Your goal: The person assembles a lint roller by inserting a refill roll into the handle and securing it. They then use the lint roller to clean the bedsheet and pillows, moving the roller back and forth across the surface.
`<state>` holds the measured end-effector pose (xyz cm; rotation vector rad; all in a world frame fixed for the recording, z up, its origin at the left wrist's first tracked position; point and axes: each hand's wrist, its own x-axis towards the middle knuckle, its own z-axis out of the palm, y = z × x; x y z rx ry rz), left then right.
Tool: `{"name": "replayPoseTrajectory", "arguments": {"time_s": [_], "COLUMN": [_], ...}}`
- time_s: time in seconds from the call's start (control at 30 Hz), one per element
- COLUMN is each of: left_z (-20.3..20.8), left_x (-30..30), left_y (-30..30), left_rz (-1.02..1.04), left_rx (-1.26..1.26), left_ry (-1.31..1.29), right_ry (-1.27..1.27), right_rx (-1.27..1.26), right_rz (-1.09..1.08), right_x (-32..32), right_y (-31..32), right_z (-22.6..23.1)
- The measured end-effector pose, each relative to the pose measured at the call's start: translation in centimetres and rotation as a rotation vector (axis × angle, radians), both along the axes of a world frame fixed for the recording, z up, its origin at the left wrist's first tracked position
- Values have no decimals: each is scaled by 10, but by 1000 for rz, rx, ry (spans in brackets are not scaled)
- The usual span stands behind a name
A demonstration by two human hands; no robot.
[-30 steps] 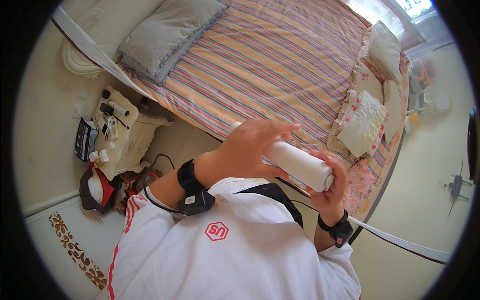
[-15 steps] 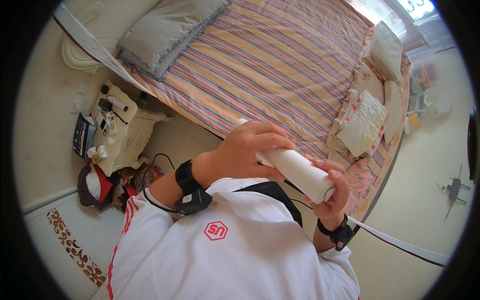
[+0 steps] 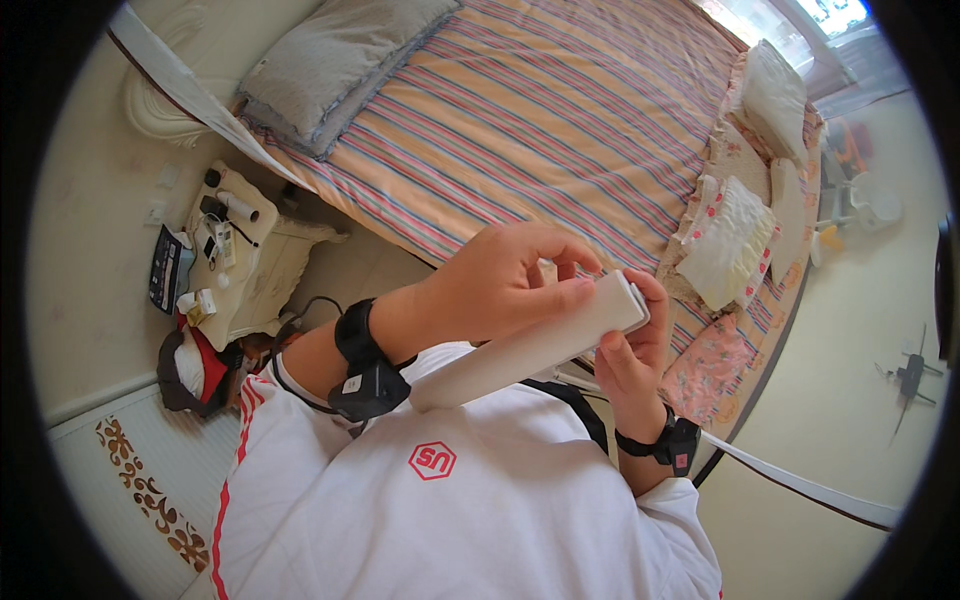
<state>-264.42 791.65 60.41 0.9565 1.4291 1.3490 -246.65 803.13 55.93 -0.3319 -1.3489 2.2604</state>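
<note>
Orientation of the white elongated object (image 3: 520,350) has changed since the frame half a second ago: in the head view its axis then sloped down toward the right hand (image 3: 640,362), whereas it now rises from the chest toward that hand. Its lower end lies close to the white shirt (image 3: 480,535); its upper end sits at the right hand, over the gap beside the bed. Right-hand fingers grip this upper end, with the thumb on the near side and the other fingers around the far side. Left hand (image 3: 500,280) is positioned above the object, fingers bent, thumb against the upper edge near the same end; whether these fingers clamp it cannot be determined. A black wrist unit (image 3: 372,390) is strapped to the left wrist, a second black unit (image 3: 680,447) to the right. Beyond the hands is the bed with its striped sheet (image 3: 540,140), carrying a grey pillow (image 3: 330,75) and folded cloths (image 3: 735,240). At left, a cream bedside cabinet (image 3: 272,270) supports a white cylinder (image 3: 238,206) and small items.
</note>
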Motion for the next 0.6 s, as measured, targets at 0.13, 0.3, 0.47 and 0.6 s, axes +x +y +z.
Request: {"name": "replayPoseTrajectory", "arguments": {"time_s": [0.13, 0.3, 0.47, 0.6], "left_z": [3, 3, 0, -7], "left_x": [-3, -2, 5, 17], "left_y": [4, 9, 12, 12], "left_rz": [21, -6, -28, -10], "left_rx": [-4, -3, 98, 78], "left_ry": [36, 34, 289, 317], "right_ry": [-5, 23, 22, 47], "right_rx": [-94, -64, 90, 153], "right_rz": [38, 51, 63, 48], "right_x": [-4, -5, -3, -1], "right_y": [-9, -11, -12, -13], "right_z": [0, -2, -4, -7]}}
